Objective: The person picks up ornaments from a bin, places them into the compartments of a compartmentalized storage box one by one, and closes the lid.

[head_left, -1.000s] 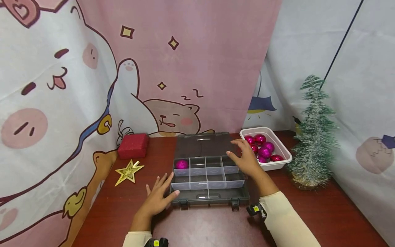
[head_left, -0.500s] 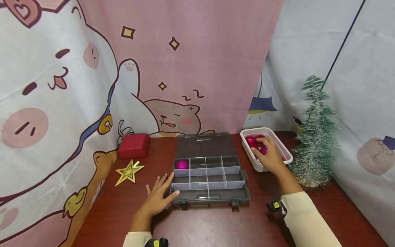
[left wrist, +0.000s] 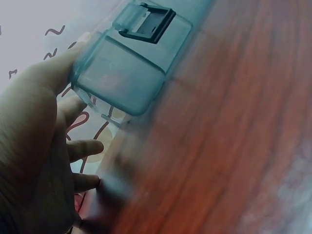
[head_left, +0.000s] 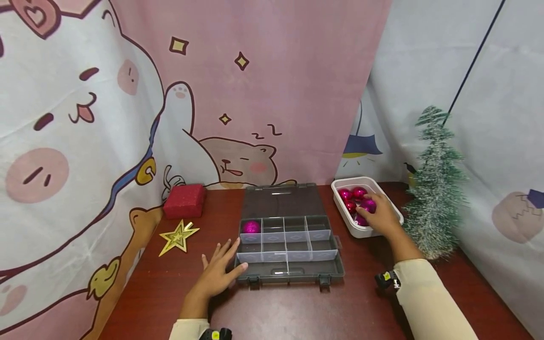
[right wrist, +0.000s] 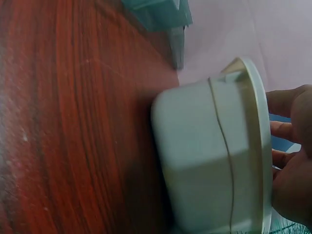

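Case (head_left: 282, 204) is smoky grey; dividers (head_left: 276, 256) are pale, faintly diamond-patterned. Tub (right wrist: 195, 136) is white; balls (head_left: 345, 194) are red and magenta. Star (head_left: 178, 237) is gold, box (head_left: 184, 201) red. Tree (head_left: 435, 198) is green, flecked white. Table (head_left: 297, 311) shows red-brown grain. Backdrop (head_left: 293, 85) is pink and white with cartoon animals.

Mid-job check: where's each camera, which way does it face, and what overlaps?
Head: worn on the head, facing forward and down at the divided case and white tub; left hand, right hand and sleeves show.
Left wrist: on that wrist, facing the case's corner and latch; the left hand's fingers show.
Right wrist: on that wrist, facing the tub's outer side; part of the right hand shows.
Head and right wrist both show the tub and right hand.
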Available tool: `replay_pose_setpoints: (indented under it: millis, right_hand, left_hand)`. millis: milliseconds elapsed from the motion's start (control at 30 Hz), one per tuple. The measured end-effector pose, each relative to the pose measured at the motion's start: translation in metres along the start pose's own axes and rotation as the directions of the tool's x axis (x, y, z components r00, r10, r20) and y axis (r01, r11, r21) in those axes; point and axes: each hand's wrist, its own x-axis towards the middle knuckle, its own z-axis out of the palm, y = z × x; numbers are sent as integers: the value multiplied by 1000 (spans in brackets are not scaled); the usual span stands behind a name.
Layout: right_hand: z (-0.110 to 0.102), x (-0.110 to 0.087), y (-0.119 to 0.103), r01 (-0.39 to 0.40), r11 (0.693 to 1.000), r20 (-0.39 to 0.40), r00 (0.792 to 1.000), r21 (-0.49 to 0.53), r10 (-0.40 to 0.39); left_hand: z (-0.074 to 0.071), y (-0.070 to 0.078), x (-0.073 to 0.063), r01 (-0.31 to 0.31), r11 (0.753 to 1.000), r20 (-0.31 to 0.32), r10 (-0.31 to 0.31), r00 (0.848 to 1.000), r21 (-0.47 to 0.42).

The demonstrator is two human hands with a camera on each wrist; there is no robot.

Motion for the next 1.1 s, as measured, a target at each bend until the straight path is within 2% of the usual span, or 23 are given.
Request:
replay_pose_setpoints:
  millis: [300,600,1100]
  right_hand:
    - [-3,6,11,7,994,66,998,-111,1]
    - [-1,7,14,-49,991,62,996,-123,57]
    - [3,9,17,-66,982,82,993,-178,81]
  left_hand:
    - [0,2,-1,4,1000,4,-4,1000,0]
    - [-1,2,-1,7,1000,7,-7,1000,6]
    - [0,3,-2,11,1000,-3,-11,1000,-2]
